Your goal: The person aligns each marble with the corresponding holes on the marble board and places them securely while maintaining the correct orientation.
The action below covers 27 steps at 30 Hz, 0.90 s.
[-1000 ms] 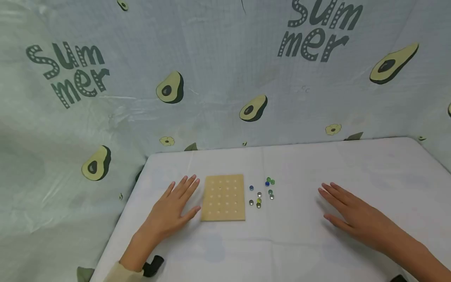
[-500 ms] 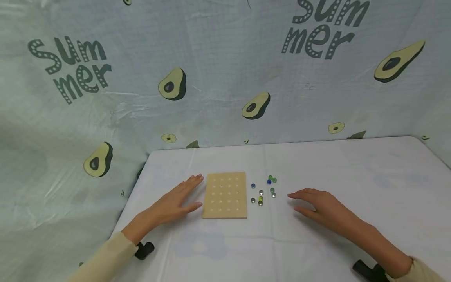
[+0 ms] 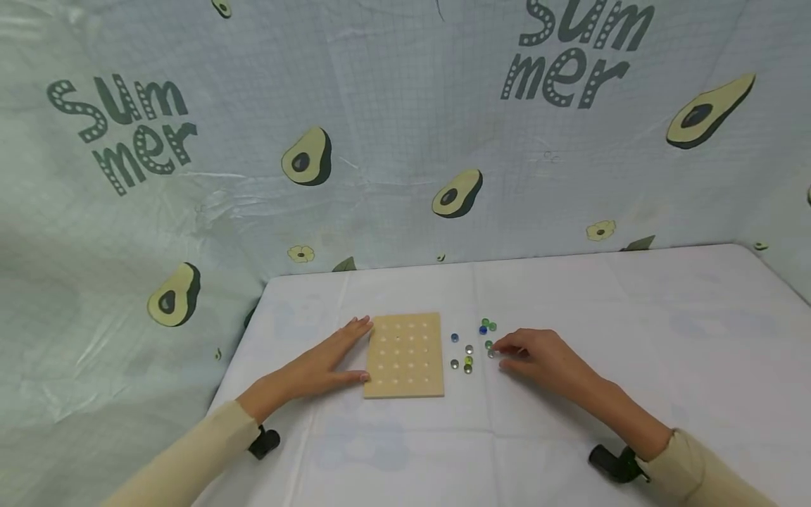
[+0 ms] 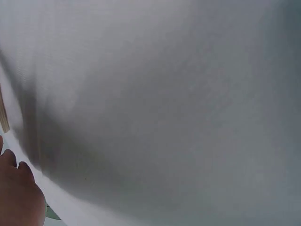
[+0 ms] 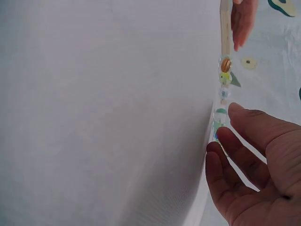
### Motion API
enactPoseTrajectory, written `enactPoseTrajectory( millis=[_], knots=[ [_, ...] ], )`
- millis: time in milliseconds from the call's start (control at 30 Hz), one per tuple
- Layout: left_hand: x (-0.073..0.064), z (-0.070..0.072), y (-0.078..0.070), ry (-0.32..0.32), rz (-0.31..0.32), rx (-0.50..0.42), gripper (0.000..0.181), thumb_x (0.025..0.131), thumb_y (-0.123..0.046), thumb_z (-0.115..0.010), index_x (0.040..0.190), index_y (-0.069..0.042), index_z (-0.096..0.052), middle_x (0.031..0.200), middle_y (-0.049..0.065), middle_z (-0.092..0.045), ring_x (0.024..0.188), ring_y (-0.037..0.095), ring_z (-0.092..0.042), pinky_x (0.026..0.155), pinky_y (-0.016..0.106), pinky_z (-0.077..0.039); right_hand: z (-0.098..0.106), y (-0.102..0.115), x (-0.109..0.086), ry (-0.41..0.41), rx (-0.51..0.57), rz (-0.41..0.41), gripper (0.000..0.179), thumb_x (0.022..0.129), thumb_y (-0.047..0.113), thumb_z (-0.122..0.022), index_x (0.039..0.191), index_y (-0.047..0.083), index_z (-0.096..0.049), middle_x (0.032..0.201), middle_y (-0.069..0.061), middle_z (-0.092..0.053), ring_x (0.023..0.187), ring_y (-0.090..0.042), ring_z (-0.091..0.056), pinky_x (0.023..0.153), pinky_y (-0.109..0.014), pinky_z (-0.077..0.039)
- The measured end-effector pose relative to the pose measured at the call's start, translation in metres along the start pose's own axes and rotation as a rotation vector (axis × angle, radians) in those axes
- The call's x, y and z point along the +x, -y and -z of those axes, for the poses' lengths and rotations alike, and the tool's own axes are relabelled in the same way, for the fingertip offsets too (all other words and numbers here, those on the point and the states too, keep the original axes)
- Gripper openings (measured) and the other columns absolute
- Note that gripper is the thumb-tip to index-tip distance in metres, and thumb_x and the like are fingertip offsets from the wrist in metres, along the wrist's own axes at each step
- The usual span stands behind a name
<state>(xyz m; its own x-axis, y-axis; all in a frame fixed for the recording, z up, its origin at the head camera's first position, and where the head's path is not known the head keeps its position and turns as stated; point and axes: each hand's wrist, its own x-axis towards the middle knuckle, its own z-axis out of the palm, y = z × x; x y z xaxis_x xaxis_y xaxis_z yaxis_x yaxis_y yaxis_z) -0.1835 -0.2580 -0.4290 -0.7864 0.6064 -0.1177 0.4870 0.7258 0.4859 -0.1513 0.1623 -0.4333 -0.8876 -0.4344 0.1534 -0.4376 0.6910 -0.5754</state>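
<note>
A square wooden board (image 3: 404, 389) with rows of small hollows lies on the white-covered table. My left hand (image 3: 323, 366) rests at its left edge, fingers straight at the far corner and thumb near the front corner. To the right of the board lie several glass marbles, among them a yellow marble (image 3: 468, 360), a blue marble (image 3: 455, 338) and a clear marble (image 3: 469, 349). My right hand (image 3: 538, 355) reaches to a pale marble (image 3: 491, 353) at the right of the group. In the right wrist view its thumb and bent fingers stand apart, close by the marbles (image 5: 220, 115).
The white tablecloth (image 3: 602, 303) spreads widely to the right of the marbles. Behind the table hangs a pale curtain (image 3: 380, 105) printed with avocados and lettering. Each wrist carries a black camera, such as the right wrist's camera (image 3: 611, 463).
My right hand has moved left across the table to the marbles, its fingers bending. My left hand has closed the small gap to the board's left edge.
</note>
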Motion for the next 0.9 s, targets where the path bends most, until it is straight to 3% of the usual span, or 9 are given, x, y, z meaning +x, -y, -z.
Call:
enactPoseTrajectory(
  millis=[200, 500, 900],
  knots=[
    [0.003, 0.001, 0.004, 0.017, 0.009, -0.053, 0.096, 0.094, -0.056, -0.067, 0.165, -0.016, -0.017, 0.171, 0.002, -0.010, 0.157, 0.027, -0.008, 0.123, 0.055, -0.019, 0.000, -0.001, 0.010, 0.030, 0.003, -0.012, 0.021, 0.087, 0.010, -0.081, 0.107, 0.013, -0.078, 0.097, 0.010, -0.072, 0.086, -0.006, -0.063, 0.078, -0.027, -0.057],
    [0.008, -0.003, 0.010, 0.050, 0.002, -0.033, 0.094, 0.094, -0.052, -0.069, 0.164, -0.013, -0.021, 0.170, 0.004, -0.015, 0.157, 0.025, -0.010, 0.126, 0.047, -0.013, -0.005, 0.001, 0.024, 0.067, 0.042, -0.030, 0.016, 0.085, 0.007, -0.083, 0.098, 0.012, -0.075, 0.082, 0.011, -0.066, 0.075, -0.005, -0.057, 0.067, -0.022, -0.052],
    [0.007, -0.005, 0.011, 0.059, -0.001, -0.030, 0.095, 0.096, -0.052, -0.067, 0.165, -0.013, -0.015, 0.171, 0.003, -0.010, 0.157, 0.026, -0.007, 0.126, 0.047, -0.011, -0.006, 0.004, 0.029, 0.065, -0.016, -0.036, 0.009, 0.086, 0.011, -0.082, 0.091, 0.014, -0.075, 0.076, 0.011, -0.064, 0.069, -0.006, -0.055, 0.063, -0.021, -0.050]
  ],
)
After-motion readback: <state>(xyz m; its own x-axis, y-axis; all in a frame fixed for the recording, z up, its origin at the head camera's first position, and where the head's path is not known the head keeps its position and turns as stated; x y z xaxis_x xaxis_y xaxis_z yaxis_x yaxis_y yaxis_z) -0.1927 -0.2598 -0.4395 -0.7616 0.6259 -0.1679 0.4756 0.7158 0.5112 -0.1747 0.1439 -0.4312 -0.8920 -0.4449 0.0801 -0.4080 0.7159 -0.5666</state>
